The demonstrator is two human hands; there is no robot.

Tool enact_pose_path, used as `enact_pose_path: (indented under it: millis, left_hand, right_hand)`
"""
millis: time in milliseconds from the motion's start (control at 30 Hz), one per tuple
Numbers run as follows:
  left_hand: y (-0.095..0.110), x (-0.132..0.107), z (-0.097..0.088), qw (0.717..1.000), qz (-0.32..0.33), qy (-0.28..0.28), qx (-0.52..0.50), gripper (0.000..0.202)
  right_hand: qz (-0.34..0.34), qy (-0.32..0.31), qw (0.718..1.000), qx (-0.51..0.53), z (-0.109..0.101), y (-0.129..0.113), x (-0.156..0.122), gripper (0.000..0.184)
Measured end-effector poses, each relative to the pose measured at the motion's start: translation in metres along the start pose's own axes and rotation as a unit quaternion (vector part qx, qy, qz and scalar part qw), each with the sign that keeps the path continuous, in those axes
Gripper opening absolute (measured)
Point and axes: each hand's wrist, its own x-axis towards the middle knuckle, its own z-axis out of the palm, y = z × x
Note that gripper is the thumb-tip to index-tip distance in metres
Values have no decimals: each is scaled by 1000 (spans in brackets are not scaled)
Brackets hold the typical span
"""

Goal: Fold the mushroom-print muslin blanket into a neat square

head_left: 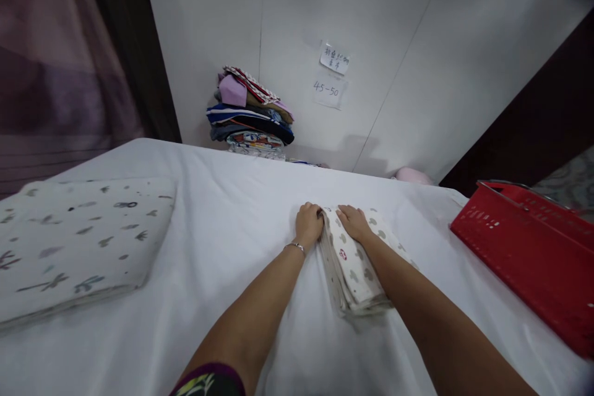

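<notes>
Head view is showing a small folded cloth with gray mushroom-like shapes [355, 269] lying in the middle of the white-covered bench [223, 210], where both hands are reaching its far end. The left hand [308, 223] is curling its fingers by the far left corner, maybe to keep the edges neat, but I cannot tell if it is pinching, while the right hand [353, 221] is resting open and flat on top, gripping nothing, likely keeping the layers down. A bigger folded cloth [106, 229] is lying at the left, and a red basket [524, 253] is sitting at the right, both leaving working room between.
</notes>
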Motion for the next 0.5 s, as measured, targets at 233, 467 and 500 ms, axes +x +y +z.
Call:
enact_pose_path:
  millis: [233,467,500]
  left_hand:
    - [-3,0,3,1000,14,8,-3,22]
    - [-7,2,1,1000,16,5,-7,14]
    - [-7,1,-1,1000,19,11,-10,14]
  right_hand:
    - [0,-8,1000,-6,2,0,0,42]
    - [0,-40,999,-13,-2,4,3,48]
    - [-1,-42,999,-19,-3,6,3,49]
